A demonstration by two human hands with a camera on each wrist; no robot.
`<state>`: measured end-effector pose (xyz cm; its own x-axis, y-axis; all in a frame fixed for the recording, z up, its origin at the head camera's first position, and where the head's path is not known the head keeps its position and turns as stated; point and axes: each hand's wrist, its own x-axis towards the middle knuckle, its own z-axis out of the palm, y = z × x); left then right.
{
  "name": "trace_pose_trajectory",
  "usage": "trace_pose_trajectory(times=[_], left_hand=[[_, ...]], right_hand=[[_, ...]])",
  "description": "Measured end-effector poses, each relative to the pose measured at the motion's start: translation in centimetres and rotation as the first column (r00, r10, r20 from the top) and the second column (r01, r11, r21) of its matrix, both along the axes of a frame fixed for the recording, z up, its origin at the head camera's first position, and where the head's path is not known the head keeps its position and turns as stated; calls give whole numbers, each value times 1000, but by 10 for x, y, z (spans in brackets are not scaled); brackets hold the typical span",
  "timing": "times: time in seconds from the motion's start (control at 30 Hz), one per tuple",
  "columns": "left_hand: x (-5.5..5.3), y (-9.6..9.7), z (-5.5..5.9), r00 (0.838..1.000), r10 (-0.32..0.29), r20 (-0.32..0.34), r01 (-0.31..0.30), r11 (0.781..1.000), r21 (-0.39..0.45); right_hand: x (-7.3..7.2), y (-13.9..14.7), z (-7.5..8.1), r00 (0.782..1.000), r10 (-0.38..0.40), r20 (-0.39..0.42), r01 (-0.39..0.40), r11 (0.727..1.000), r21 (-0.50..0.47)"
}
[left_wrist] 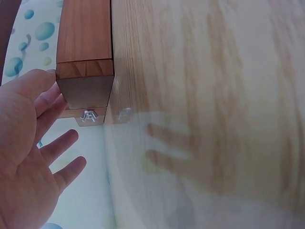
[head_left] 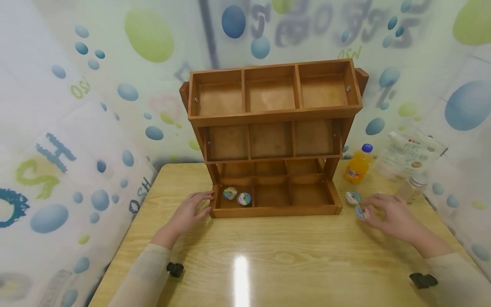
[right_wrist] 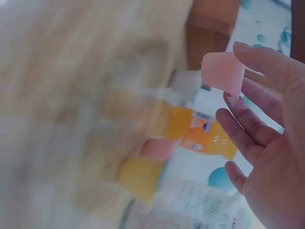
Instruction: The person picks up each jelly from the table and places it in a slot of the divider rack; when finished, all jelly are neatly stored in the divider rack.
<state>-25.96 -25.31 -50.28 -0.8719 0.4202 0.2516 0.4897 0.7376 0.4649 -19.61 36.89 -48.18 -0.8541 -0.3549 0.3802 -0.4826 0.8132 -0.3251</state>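
Note:
A small jelly cup (head_left: 362, 212) with a printed lid is pinched between the thumb and fingers of my right hand (head_left: 393, 215). In the right wrist view, that jelly cup (right_wrist: 223, 71) shows a pink body, held up off the table. My left hand (head_left: 188, 215) touches the left end of the wooden shelf's bottom tray (head_left: 276, 210), its fingers loosely extended. The left wrist view has the thumb at the tray's corner (left_wrist: 86, 69). Two more jelly cups (head_left: 230, 193) sit in the tray's left compartment. Beside the shelf, another cup (head_left: 352, 198) rests near my right hand.
The three-tier wooden shelf (head_left: 274, 114) stands at the back of the table (head_left: 291, 256), with bare compartments in its upper tiers. To its right are an orange drink bottle (head_left: 357, 166), a white bag (head_left: 406, 153) and a lidded jar (head_left: 414, 187). A yellow cup (right_wrist: 142, 177) lies near the bottle.

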Motion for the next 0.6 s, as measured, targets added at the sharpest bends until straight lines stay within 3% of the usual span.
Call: trace_pose_trajectory(times=[0.3,0.6], left_hand=[[1,0,1,1000,1,-12,-1,1000,2],[-2,0,-3,999,-9,-38,9,1000,3]], right_hand=[[-12,-31,25,999,36,-1,-36,999,-17],[-29,-73,37,992,87,91,-85,996,-25]])
